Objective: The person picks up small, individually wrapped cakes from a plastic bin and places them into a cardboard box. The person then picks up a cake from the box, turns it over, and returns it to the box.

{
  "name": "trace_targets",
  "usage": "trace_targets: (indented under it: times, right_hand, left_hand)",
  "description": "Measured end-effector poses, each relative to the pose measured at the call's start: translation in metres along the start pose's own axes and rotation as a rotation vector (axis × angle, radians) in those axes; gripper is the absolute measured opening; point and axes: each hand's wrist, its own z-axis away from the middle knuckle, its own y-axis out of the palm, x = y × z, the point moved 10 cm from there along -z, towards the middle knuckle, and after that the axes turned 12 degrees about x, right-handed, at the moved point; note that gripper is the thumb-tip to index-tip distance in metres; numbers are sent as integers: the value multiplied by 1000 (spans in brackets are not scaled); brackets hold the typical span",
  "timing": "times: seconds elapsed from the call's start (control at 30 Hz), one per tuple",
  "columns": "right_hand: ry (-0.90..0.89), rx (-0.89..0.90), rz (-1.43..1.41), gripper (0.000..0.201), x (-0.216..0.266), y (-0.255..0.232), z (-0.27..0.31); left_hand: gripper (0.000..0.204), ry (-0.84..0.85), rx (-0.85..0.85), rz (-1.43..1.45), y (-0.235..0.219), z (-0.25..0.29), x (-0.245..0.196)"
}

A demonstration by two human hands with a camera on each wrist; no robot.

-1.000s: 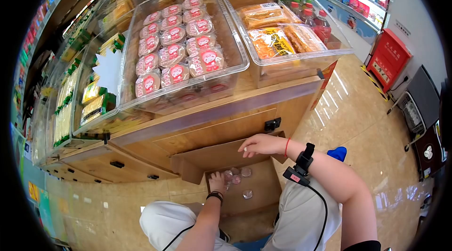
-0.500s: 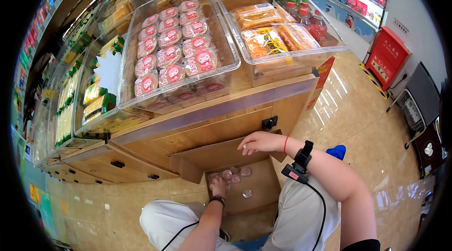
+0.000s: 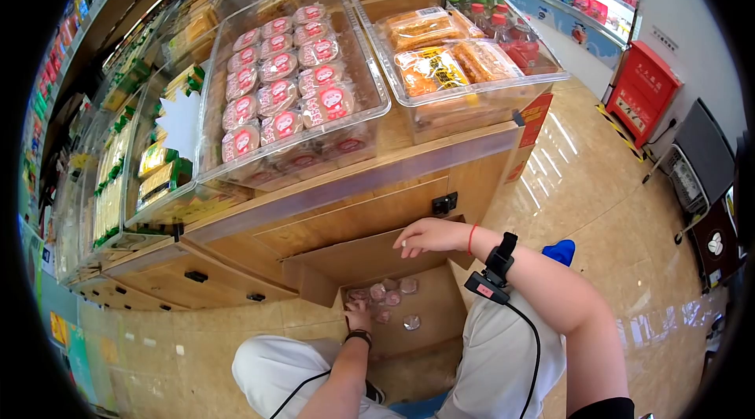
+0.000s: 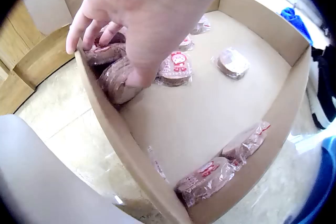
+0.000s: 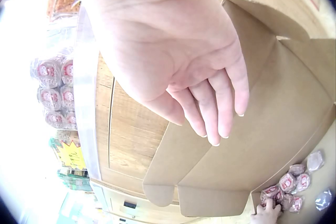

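Observation:
My left hand (image 4: 152, 24) is at the left wall of an open cardboard box (image 4: 231, 113). Its thumb lies against a clear-wrapped round cake (image 4: 113, 83), with the fingers bent over beside the wall; part of the grip is hidden behind the hand. More wrapped cakes lie close by, one with a pink-red face print (image 4: 176, 66), another apart from the cluster (image 4: 232, 64). Two more cakes (image 4: 210, 179) lean on the near wall. My right hand (image 5: 178, 61) hangs above the box's raised flap (image 5: 247, 150), fingers loosely bent, palm holding nothing.
Behind the box stands a wooden display counter (image 3: 354, 222). On it are clear bins, one with rows of similar wrapped cakes (image 3: 279, 67), another with packaged bread (image 3: 432, 71) and bottles. A red cabinet (image 3: 646, 93) and a dark folding cart (image 3: 700, 156) stand right.
My left hand first moved right over the cluster of cakes, then back left to the box wall. More cakes show in the cluster. The right hand keeps its pose.

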Motion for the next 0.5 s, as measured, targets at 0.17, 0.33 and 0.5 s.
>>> trace_targets:
  times: [0.17, 0.33, 0.5]
  right_hand:
    - [22, 14, -7, 35, -6, 0, -4]
    - [26, 13, 17, 36, -1, -1, -3]
    - [7, -1, 34, 37, 4, 1, -3]
  left_hand:
    - [39, -63, 24, 119, 6, -7, 6]
    - [50, 51, 14, 403, -57, 50, 11]
    - [36, 750, 48, 589, -49, -12, -61]
